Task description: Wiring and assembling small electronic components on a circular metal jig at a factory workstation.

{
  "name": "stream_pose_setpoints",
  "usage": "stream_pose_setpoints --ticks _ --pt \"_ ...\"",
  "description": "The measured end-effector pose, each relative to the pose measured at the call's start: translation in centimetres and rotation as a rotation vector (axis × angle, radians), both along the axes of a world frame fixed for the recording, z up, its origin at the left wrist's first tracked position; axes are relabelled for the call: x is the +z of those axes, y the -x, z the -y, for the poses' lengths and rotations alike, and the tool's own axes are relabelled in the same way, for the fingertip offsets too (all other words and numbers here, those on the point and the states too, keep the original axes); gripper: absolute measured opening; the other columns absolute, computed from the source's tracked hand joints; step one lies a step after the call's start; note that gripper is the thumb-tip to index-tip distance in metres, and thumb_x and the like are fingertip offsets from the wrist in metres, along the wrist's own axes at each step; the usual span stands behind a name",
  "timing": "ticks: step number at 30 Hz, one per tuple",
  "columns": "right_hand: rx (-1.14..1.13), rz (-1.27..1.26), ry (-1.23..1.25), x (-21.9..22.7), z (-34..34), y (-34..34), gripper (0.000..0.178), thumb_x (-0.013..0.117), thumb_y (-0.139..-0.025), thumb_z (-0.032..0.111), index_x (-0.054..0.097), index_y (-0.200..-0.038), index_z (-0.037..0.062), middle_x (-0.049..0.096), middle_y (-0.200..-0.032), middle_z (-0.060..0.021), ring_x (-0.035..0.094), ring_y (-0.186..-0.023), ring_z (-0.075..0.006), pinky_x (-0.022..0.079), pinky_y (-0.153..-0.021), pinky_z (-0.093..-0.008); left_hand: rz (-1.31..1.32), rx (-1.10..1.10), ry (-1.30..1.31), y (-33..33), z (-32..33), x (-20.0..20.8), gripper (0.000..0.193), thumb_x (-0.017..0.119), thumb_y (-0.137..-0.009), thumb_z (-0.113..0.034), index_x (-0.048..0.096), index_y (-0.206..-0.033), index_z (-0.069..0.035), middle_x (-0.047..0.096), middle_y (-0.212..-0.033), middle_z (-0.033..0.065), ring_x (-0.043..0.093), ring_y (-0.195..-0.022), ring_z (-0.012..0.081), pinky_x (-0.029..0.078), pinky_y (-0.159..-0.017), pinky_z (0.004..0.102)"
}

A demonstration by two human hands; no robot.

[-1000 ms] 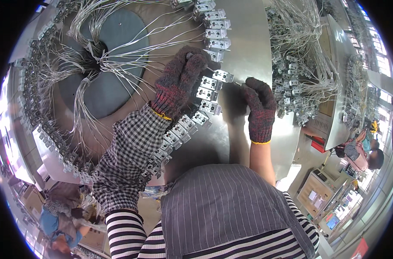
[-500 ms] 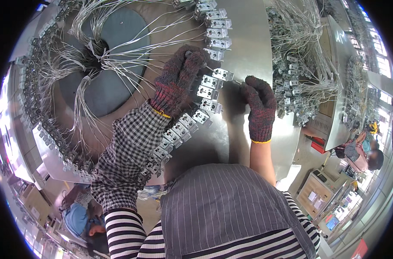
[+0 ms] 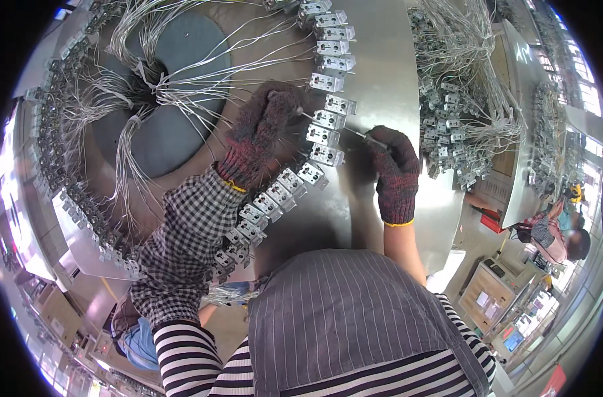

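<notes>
My left hand (image 3: 265, 129), in a dark red and black knitted glove, is closed on the inner side of a curved row of metal brackets. A thin pale wire (image 3: 307, 116) runs from its fingertips to a small silver bracket (image 3: 328, 120). On the outer side of that bracket, my right hand (image 3: 395, 173), gloved alike, pinches a slim silver rod-like piece (image 3: 360, 135) pointing at the bracket. Whether the two pieces join inside the bracket I cannot tell. Neighbouring brackets (image 3: 323, 136) stand close by, with holes in their faces.
Bundled silver wires (image 3: 182, 96) fan out from the centre of a round dark plate (image 3: 195, 49). Another heap of wired brackets (image 3: 450, 126) hangs on the right beside the shiny metal table (image 3: 384, 66). Another person (image 3: 558, 239) is at the far right, and one in blue (image 3: 141, 344) at lower left.
My left hand has moved left and slightly down, away from the brackets. The bracket row has turned a little, shifting the near brackets. My right hand has moved slightly down, with more of the rod-like piece showing.
</notes>
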State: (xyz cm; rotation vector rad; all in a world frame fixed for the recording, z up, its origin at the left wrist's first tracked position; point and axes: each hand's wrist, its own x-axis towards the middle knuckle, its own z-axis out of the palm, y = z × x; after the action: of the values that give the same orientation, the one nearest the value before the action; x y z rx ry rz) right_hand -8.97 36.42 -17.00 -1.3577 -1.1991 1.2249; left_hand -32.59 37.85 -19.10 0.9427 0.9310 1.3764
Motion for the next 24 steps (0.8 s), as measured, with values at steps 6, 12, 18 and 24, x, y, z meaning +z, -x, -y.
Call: stream_pose_setpoints --ticks 6,12,18,24 --pt "0.011 -0.022 0.101 1.0 -0.2 1.2 0.024 0.066 -0.089 0.010 0.065 -0.110 -0.0003 0.067 -0.106 -0.0085 0.062 -0.096 -0.0139 0.048 -0.086 -0.0252 0.108 -0.026 0.019 -0.2 -0.1 -1.1 0.023 0.053 -0.102 -0.022 0.057 -0.112 -0.002 0.063 -0.104 0.0066 0.059 -0.095 0.0126 0.050 -0.086 0.0274" --pt "0.005 -0.100 0.193 0.9 -0.5 1.0 0.027 0.063 -0.091 0.013 0.064 -0.112 -0.0030 0.067 -0.107 -0.0104 0.063 -0.098 -0.0152 0.049 -0.087 -0.0276 -0.042 0.018 -0.022 -0.1 -0.1 -0.1 0.024 0.053 -0.102 -0.023 0.058 -0.112 -0.002 0.063 -0.104 0.0064 0.059 -0.096 0.0124 0.049 -0.087 0.0281" --pt "0.032 -0.137 0.016 0.4 -0.1 1.0 0.023 0.061 -0.092 0.011 0.064 -0.110 -0.0030 0.066 -0.110 -0.0105 0.062 -0.098 -0.0172 0.049 -0.090 -0.0300 -0.028 -0.001 -0.004 0.0 -0.1 -0.3 0.024 0.052 -0.103 -0.024 0.058 -0.110 -0.002 0.062 -0.104 0.0065 0.058 -0.096 0.0137 0.048 -0.089 0.0286" --pt "0.089 -0.227 0.205 0.4 -0.6 0.5 0.025 0.062 -0.092 0.008 0.060 -0.115 -0.0025 0.065 -0.106 -0.0097 0.061 -0.097 -0.0159 0.049 -0.090 -0.0276 0.043 -0.018 -0.030 -0.2 0.0 0.6 0.023 0.052 -0.103 -0.023 0.056 -0.110 -0.002 0.061 -0.106 0.0075 0.059 -0.098 0.0155 0.047 -0.092 0.0309"
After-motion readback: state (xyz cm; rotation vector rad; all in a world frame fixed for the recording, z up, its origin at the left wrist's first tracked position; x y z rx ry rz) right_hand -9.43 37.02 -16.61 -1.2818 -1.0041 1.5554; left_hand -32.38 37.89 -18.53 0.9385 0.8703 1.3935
